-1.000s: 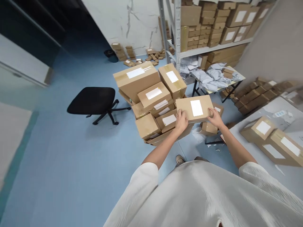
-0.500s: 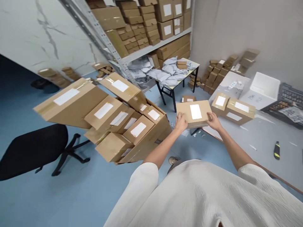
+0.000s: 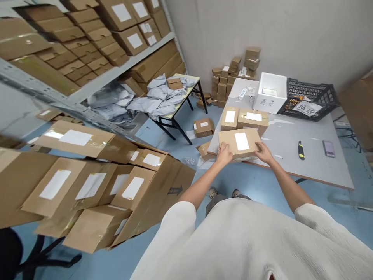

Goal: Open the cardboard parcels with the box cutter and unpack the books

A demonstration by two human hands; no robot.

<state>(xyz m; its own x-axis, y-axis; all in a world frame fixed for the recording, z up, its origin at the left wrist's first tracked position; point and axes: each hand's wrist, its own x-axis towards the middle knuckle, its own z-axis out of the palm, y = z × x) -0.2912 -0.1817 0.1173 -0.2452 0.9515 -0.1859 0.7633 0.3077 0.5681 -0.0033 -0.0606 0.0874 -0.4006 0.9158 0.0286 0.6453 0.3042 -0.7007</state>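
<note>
Between my two hands is a brown cardboard box (image 3: pixel 230 140) with a white label (image 3: pixel 241 141) on its upper face. My left hand (image 3: pixel 224 154) grips its near left corner, and my right hand (image 3: pixel 264 152) holds the right end. The box is over the near left edge of the grey table (image 3: pixel 314 155); whether it touches the tabletop, I cannot tell. Just behind it on the table sit two taped, labelled boxes, a smaller one (image 3: pixel 230 119) on the left and a longer one (image 3: pixel 253 118) on the right.
A big carton (image 3: pixel 157 194) packed with labelled boxes stands at left. On the table are a utility knife (image 3: pixel 301 151), a white bin (image 3: pixel 269 105), a black crate (image 3: pixel 320 91) and a phone-like item (image 3: pixel 329 148). A low table (image 3: pixel 190 88) bears grey mailing bags; shelving (image 3: pixel 131 62) holds boxes.
My view has swung right, bringing more of the grey table into sight. The held box, still in both hands, is now over the table's edge, close to the two boxes there.
</note>
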